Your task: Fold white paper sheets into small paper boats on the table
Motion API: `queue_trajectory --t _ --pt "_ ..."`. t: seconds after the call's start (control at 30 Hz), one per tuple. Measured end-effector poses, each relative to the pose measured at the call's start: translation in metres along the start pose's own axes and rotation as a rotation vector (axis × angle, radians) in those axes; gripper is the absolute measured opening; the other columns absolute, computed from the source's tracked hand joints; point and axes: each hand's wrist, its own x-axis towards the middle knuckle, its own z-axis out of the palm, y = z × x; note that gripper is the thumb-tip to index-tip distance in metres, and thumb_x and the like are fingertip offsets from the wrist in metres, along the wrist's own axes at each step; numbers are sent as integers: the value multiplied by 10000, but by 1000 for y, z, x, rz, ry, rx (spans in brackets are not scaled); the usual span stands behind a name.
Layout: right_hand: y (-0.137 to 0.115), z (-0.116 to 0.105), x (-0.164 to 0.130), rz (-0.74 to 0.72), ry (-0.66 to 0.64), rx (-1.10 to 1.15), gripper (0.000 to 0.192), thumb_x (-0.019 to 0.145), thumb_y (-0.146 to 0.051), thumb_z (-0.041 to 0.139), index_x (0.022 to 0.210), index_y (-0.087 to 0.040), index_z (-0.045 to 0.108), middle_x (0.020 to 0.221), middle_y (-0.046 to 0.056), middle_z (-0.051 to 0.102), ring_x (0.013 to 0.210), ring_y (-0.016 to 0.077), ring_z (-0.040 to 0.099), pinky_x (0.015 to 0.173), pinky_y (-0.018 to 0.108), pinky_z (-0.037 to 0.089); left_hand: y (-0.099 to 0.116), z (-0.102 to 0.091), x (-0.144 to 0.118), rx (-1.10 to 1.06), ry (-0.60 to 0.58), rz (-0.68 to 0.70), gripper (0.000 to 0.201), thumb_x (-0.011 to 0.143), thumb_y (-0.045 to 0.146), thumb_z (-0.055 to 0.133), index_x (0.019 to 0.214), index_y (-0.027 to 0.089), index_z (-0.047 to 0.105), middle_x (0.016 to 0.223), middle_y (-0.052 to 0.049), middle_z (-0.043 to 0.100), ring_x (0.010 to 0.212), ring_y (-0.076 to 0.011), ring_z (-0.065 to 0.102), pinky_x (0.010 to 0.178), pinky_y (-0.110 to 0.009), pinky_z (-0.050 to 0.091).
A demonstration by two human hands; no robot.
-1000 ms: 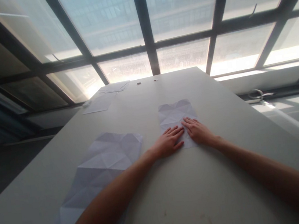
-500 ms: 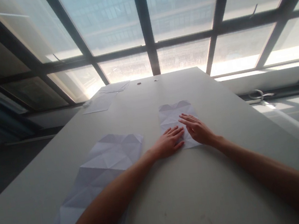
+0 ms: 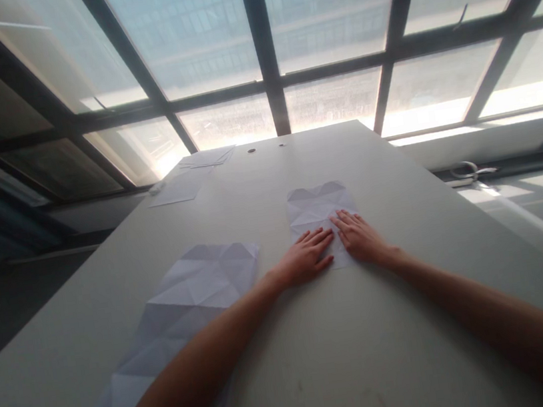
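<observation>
Left hand [image 3: 309,257] and right hand [image 3: 359,235] flat, fingers spread, pressing folded creased paper [image 3: 313,208]; larger creased sheet [image 3: 185,310] lies unfolded alongside; folding looks partway.

An office-like room: a long grey table [image 3: 349,327] beneath tall dark-framed windows [image 3: 328,34]

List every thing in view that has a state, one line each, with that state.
Small creased white paper sheet: flat on the table, near end under both hands.
Left hand: open, palm down on the sheet.
Right hand: open, palm down on the sheet.
Large creased white paper sheet: unfolded, flat, partly under the left forearm.
Grey table: bears the sheets.
</observation>
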Motion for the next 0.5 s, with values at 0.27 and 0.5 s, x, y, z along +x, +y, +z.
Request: queue_trajectory --t 0.27,0.5 --pt "16 0 1 176 141 -60 520 927 -152 322 1424 -68 453 1501 209 393 1419 316 304 1143 521 246 -1 1 0 -7 1 -2 602 999 484 338 1522 190 292 1578 -71 283 1473 -214 201 1210 -386 146" --pt "-4 -12 1 -180 139 196 521 950 -167 312 1459 -159 426 1532 106 378 1441 207 279 1164 456 266 3 0 0 -10 34 1 581 992 460 386 1514 216 312 1567 -71 309 1469 -218 217 1212 -406 157"
